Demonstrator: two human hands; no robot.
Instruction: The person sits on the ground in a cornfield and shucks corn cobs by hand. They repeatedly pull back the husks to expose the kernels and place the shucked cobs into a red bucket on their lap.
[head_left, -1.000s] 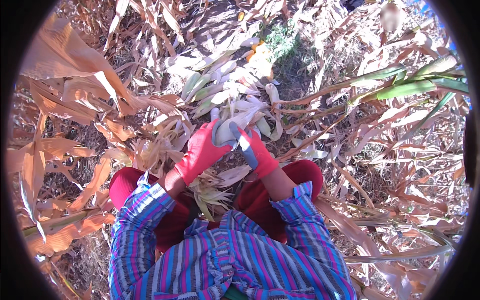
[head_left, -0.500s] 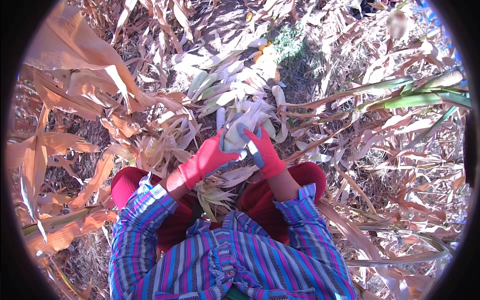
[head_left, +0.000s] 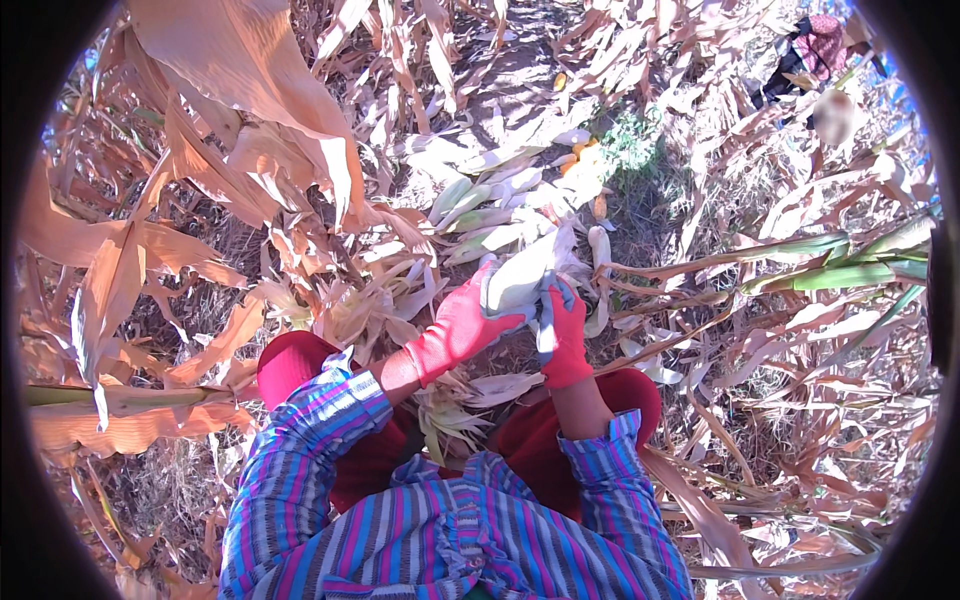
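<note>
Both my hands wear red gloves with grey palms and fingers, held above my bent knees. My left hand is closed around the lower left side of a pale, husk-covered corn ear. The ear points up and to the right. My right hand is closed on the ear's right side, thumb upward, pinching at its husk. The fingers partly hide the ear. Just beyond lies a pile of corn ears in pale husks, with several bare yellow-orange ears at its far right.
Loose stripped husks lie between my knees. Tall dry corn leaves rise at the left. A partly green stalk reaches in from the right. Another person is at the far upper right. Dry stalks and leaves litter the ground.
The whole view has shifted, so the scene sits farther right and lower. The ear shows more plainly between my hands, and my right hand has turned more upright along its side.
</note>
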